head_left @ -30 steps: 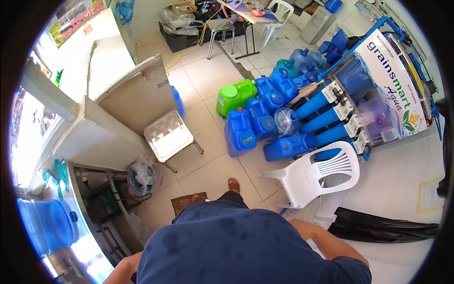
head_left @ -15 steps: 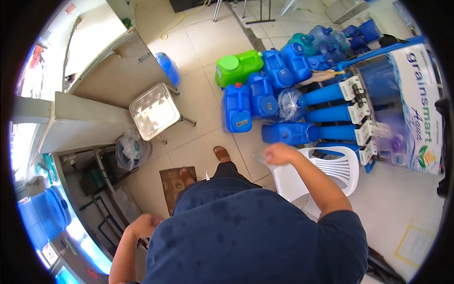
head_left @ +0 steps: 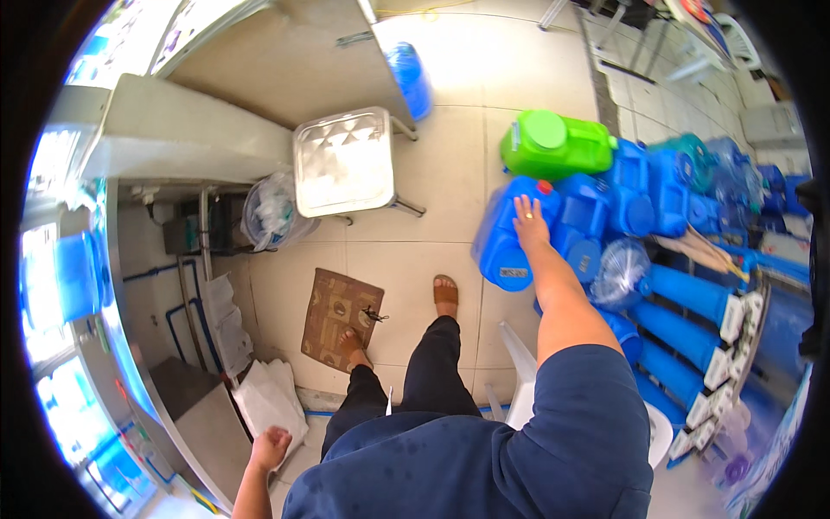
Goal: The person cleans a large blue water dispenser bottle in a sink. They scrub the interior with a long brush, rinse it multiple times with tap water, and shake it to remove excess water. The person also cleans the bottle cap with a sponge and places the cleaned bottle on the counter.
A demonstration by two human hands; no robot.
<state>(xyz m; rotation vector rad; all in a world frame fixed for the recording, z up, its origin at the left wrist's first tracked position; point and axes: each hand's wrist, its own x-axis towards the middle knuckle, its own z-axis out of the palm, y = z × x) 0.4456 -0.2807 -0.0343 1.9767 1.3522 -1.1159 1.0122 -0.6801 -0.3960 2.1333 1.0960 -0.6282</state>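
Note:
My right hand [head_left: 530, 221] reaches out over a blue water jug [head_left: 503, 232] with a red cap. Its fingers are spread, and a ring shows on one of them; whether the palm touches the jug I cannot tell. Low on the left, my left hand [head_left: 272, 447] hangs with its fingers curled in and nothing visible in them. It is close to a white sheet or sack [head_left: 271, 400] beside the counter. A bright green jug [head_left: 558, 143] lies just beyond the blue one, and more blue jugs [head_left: 581, 213] stand to its right.
A metal-topped stool [head_left: 343, 162] and a bin with a plastic liner [head_left: 272, 216] stand left of centre. A brown mat [head_left: 340, 316] lies under one foot. Blue filter housings [head_left: 683, 326] line the right, near a white plastic chair [head_left: 521, 394]. Another blue container [head_left: 409, 82] stands far ahead.
My right hand has moved from above the white chair to over the red-capped blue jug. My body has stepped and the view has turned, so the jugs sit further right.

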